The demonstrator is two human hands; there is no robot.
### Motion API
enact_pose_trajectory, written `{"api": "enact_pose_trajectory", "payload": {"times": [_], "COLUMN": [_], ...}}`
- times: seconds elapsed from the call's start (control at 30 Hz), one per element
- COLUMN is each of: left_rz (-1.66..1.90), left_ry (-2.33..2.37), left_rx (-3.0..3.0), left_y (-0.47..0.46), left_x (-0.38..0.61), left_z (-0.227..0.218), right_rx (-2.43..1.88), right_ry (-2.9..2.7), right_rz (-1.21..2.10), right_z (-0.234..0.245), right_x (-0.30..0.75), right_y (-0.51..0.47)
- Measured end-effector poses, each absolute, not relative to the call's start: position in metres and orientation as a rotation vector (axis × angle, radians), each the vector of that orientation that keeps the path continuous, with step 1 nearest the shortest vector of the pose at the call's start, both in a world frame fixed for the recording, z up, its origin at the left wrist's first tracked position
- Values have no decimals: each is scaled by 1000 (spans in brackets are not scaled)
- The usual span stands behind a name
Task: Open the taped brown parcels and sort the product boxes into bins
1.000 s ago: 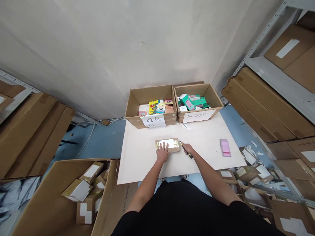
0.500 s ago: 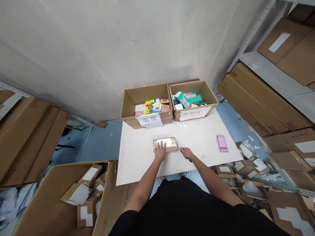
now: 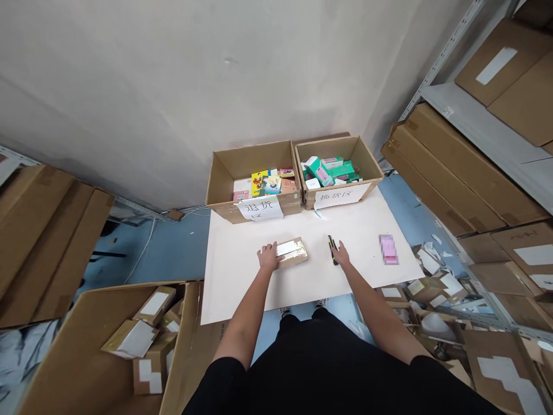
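Observation:
A small taped cardboard box with a white label lies slightly turned on the white table. My left hand grips its left end, fingers over the top edge. To the right of the box, a black and yellow utility knife rests on the tabletop. Just beside it is my right hand, fingers apart, seemingly not gripping the knife; whether a fingertip touches it I cannot tell.
Two open cartons with paper signs stand at the table's back: the left carton holds colourful packs, the right carton green boxes. A blurred pink item lies at the right. A large carton with parcels is at lower left; shelving rises at right.
My right hand has moved from the box's right end and put the utility knife down on the table. My left hand has shifted to the box's left end, and the box has turned a little.

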State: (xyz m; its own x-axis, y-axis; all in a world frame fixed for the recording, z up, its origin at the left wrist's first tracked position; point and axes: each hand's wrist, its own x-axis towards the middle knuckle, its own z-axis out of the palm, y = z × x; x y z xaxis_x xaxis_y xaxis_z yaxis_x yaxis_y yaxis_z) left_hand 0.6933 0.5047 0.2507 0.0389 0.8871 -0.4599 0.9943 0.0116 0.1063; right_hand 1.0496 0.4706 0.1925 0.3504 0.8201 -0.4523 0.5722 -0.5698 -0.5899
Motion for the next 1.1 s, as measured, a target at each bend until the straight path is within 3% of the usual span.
{"api": "enact_pose_trajectory", "payload": {"times": [0.13,0.23,0.47,0.93,1.1], "left_rz": [-393,-380,-335,-87,-29], "left_ry": [1985,2070,2084,1867,1902], "left_rx": [1912,1953,1956,1590,1515], "left_y": [494,478,455,445,444], "left_x": [702,711,716,704,697], "left_z": [249,244,246,259,253], "right_rx": [-2013,-1730,-1977,-2085,-1839], "right_ry": [-1575,-1930,-2187,-1836,-1543], "right_rz": [880,965,1032,1054,1079], "right_z": [210,218,230,220,206], "right_x": [1000,936,890,868,873], "right_y": [476,457,448,436,436]}}
